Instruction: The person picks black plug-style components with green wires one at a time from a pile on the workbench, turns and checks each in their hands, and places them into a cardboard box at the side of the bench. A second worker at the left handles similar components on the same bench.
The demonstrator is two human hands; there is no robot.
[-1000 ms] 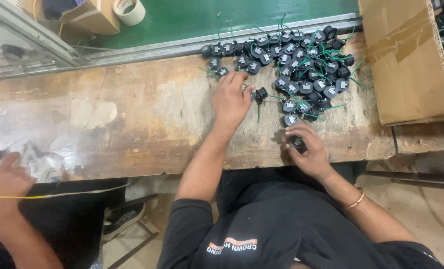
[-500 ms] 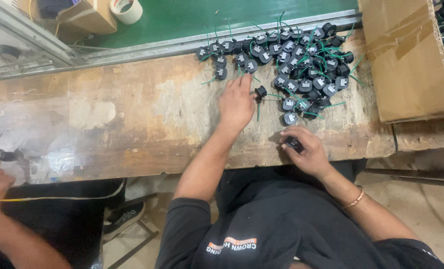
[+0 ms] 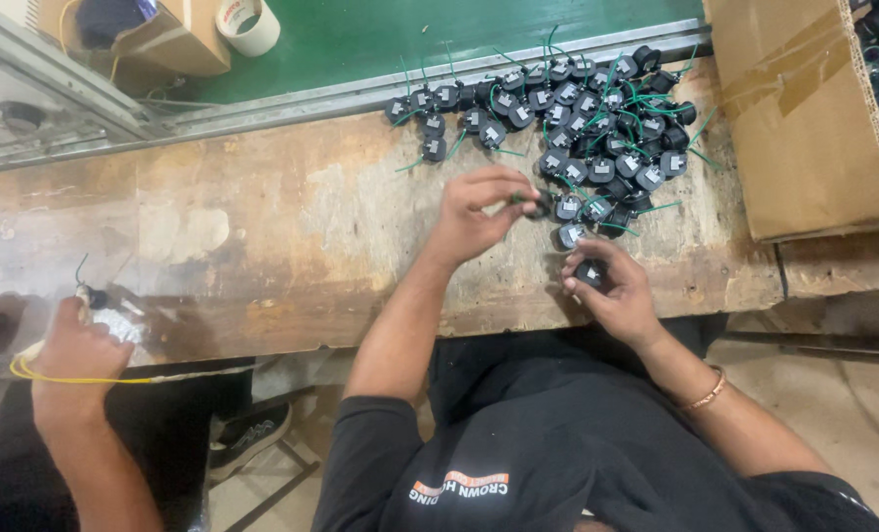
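Note:
Several small black round parts with green wires lie in a pile (image 3: 577, 118) on the worn wooden bench (image 3: 262, 227). My left hand (image 3: 474, 212) is at the pile's near edge, its fingertips pinched on one black part with a green wire (image 3: 535, 204). My right hand (image 3: 612, 291) is close to the bench's front edge and grips another black part (image 3: 589, 273) between thumb and fingers. The two hands are a short way apart.
An open cardboard box (image 3: 804, 108) stands at the right and holds more black parts. A green belt (image 3: 410, 34) runs behind a metal rail, with a tape roll (image 3: 247, 22) and a small box (image 3: 154, 34). A co-worker's hand (image 3: 75, 350) at the left holds a yellow wire.
My left hand has closed its fingers on a part at the pile's edge and drawn slightly nearer. The co-worker's hand has shifted right. My right hand has hardly moved.

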